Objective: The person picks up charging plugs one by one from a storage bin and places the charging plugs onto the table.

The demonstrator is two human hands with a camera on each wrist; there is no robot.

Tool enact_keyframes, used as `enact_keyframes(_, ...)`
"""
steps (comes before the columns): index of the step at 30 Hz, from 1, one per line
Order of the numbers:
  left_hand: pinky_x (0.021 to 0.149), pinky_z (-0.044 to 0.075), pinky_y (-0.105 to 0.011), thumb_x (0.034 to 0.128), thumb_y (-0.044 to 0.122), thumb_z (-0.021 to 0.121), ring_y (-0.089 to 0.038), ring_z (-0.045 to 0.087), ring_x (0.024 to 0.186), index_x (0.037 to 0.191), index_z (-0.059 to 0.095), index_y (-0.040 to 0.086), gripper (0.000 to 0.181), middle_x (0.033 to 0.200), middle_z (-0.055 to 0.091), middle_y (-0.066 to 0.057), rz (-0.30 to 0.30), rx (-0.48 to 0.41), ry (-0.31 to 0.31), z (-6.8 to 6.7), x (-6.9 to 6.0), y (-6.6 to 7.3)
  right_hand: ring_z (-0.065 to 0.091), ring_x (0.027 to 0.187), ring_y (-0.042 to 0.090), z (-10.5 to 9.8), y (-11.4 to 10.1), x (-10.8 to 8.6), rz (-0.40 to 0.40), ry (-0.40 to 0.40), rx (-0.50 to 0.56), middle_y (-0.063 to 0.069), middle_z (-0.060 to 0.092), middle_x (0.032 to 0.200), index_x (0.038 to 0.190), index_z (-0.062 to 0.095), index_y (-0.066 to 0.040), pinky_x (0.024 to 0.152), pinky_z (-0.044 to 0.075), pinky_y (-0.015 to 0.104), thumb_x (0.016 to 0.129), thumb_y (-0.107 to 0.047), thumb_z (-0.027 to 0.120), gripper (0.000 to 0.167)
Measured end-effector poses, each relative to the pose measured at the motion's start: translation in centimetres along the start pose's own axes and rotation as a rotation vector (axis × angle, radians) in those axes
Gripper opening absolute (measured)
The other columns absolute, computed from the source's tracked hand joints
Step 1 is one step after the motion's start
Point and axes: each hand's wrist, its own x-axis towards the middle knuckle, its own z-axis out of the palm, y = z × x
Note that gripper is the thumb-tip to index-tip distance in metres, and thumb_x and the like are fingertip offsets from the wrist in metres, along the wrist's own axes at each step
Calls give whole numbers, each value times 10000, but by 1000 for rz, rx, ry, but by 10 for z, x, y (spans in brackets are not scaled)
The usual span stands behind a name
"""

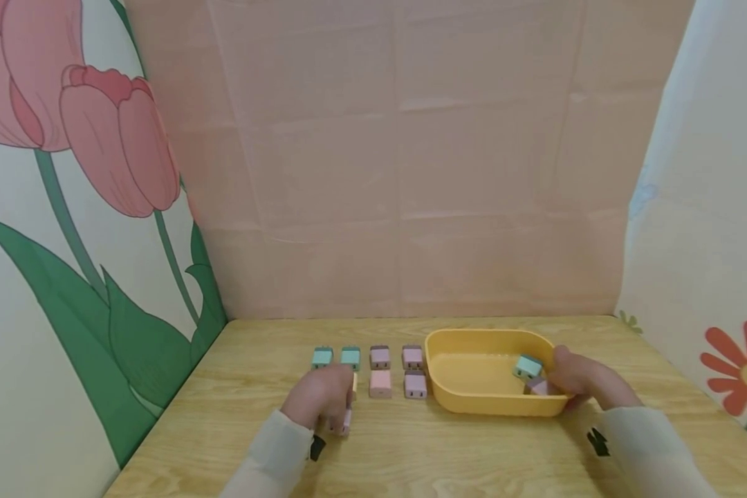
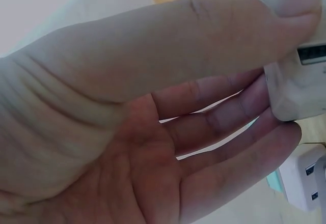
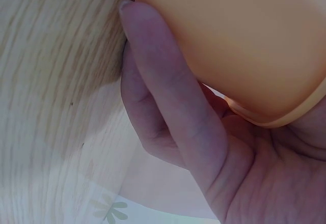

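Observation:
My left hand (image 1: 320, 394) pinches a small USB charger (image 2: 290, 91) between thumb and fingertips; its colour looks pale and washed out in the left wrist view. In the head view, a purple charger (image 1: 341, 423) shows just below that hand, and a cream charger (image 1: 354, 386) is partly hidden by its fingers; which of them is held I cannot tell. My right hand (image 1: 579, 380) grips the right end of a yellow plastic tray (image 1: 473, 402), its fingers against the outer wall (image 3: 244, 40). Inside the tray lie a teal charger (image 1: 528, 367) and a purple-grey charger (image 1: 538, 386).
Chargers stand in rows left of the tray: two teal chargers (image 1: 351, 357), purple chargers (image 1: 413, 357) and a pink charger (image 1: 380, 384). The wooden table (image 1: 423, 456) meets a pink cloth backdrop (image 1: 411, 207) behind and flower-patterned walls on both sides.

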Motion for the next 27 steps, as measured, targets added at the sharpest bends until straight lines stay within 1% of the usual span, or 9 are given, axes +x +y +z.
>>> enact_keyframes(5,612,564,-317,757,-38,954,-185,604,732,877,675,103,335,837,645,-20,3,61,1,3,3,0,516,1536,413,-3,-3,-3,0,32,-16,-92,268,1789,1690,49,-566,1075,324,897,1103,-643,-7,595)
enact_keyframes(10,659,548,-316,753,-35,955,-162,579,744,841,654,130,354,826,649,3,-9,134,-21,4,7,2,527,1527,421,-6,-2,-4,3,28,-15,-105,274,1785,1678,56,-591,1074,337,893,1096,-649,-20,590)
enact_keyframes(14,716,563,-336,750,-36,950,-159,572,752,825,650,137,355,823,647,11,-23,183,-30,5,7,3,523,1535,402,4,-1,-1,9,26,-15,-128,261,1785,1673,72,-601,1087,315,896,1101,-660,5,579)
enact_keyframes(17,703,566,-334,760,-44,937,-163,571,757,835,649,133,346,835,646,5,-36,196,-34,5,6,4,512,1549,384,6,-1,0,31,3,14,-155,233,1783,1657,71,-628,1118,296,886,1094,-672,-4,570)
enact_keyframes(19,691,562,-326,770,-51,926,-165,576,770,855,652,132,340,852,645,2,-46,192,-43,5,5,5,507,1554,383,1,-3,-2,40,-6,23,-168,220,1783,1649,74,-640,1125,297,879,1090,-680,-5,566)
enact_keyframes(22,689,571,-328,782,-49,920,-167,587,785,877,664,135,329,868,647,3,-53,182,-51,4,5,5,500,1558,391,-21,-10,-8,49,-25,31,-172,198,1786,1640,81,-656,1135,312,867,1084,-693,-5,564)
enact_keyframes(24,696,585,-336,781,-40,927,-166,592,792,882,673,142,328,871,647,9,-50,182,-53,4,5,4,484,1569,401,-25,-11,-6,60,-65,60,-159,223,1788,1627,100,-674,1163,289,854,1065,-722,-25,577)
enact_keyframes(25,697,589,-339,780,-37,929,-165,594,792,881,678,144,326,871,648,12,-48,183,-53,4,5,4,487,1567,405,-21,-8,-3,48,-86,69,-138,244,1790,1628,107,-672,1167,293,849,1058,-725,-46,593)
enact_keyframes(27,702,597,-343,781,-37,928,-167,599,795,882,682,146,322,871,650,12,-46,181,-54,4,5,4,483,1572,398,7,5,10,18,-154,91,-86,272,1790,1628,85,-668,1182,305,826,1052,-721,-75,600)
